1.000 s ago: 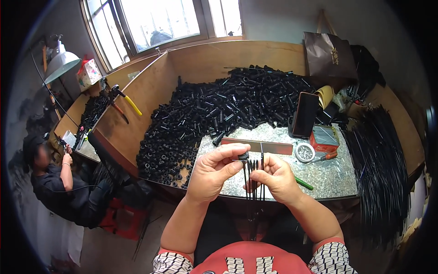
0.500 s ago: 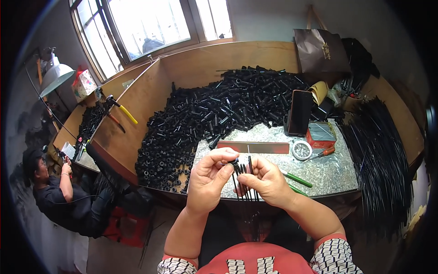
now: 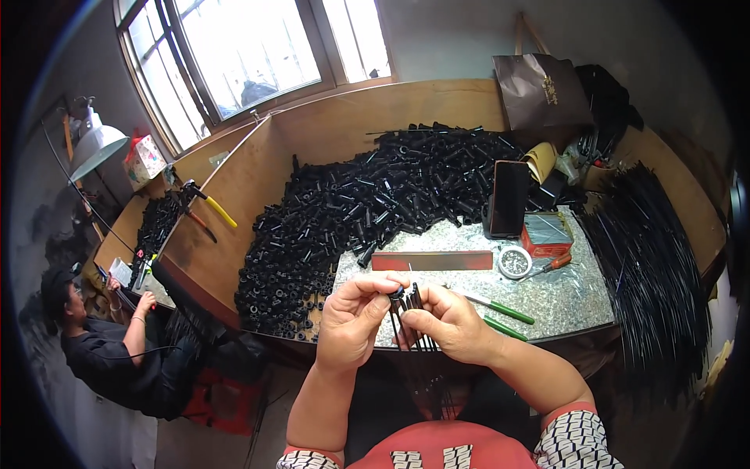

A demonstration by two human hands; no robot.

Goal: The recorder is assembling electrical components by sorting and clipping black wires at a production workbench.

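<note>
Left hand (image 3: 346,322) pinching small dark piece (image 3: 397,295) between thumb and fingers (shape unclear); right hand (image 3: 451,324) gripping slim black rods (image 3: 415,300); heap of short black tubular parts (image 3: 351,215) far left.

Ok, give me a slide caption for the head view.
Left hand pinching a small dark piece beside thin black rods in the right hand, a heap of black tubular parts beyond.

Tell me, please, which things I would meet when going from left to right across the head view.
Lamp shade, yellow tool handle, the person's left grip, the person's right grip, dark upright phone, red box, bundle of long black rods.
</note>
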